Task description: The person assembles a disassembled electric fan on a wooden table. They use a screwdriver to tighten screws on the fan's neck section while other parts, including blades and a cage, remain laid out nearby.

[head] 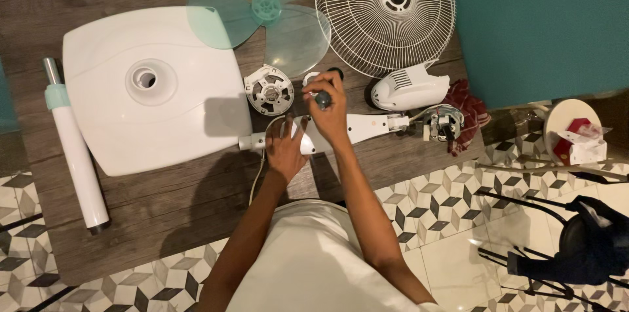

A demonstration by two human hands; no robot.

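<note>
While the left hand point(285, 148) presses flat on the white plastic fan neck point(341, 130), the right hand point(329, 110) grips a dark screwdriver handle point(323, 98) upright above it. The smooth, slim neck lies on the wooden table point(164, 210), its long axis left to right, its right end toward the motor point(443, 122), just beside the rounded square base point(151, 86).

Setting: a room in a home, used as a makeshift repair spot. Evidence: low dark wooden worktop point(164, 207) standing on a floor of patterned grey-and-white tiles point(432, 207); plain teal wall point(537, 23) behind. On the worktop, parts of a dismantled household pedestal fan: white square base point(105, 96), clear blade point(262, 17), white wire guard point(386, 10), white pole point(75, 155). At the right, a dark chair point(590, 246) with cloth on it and a small round stand point(563, 122) holding small packets.
</note>
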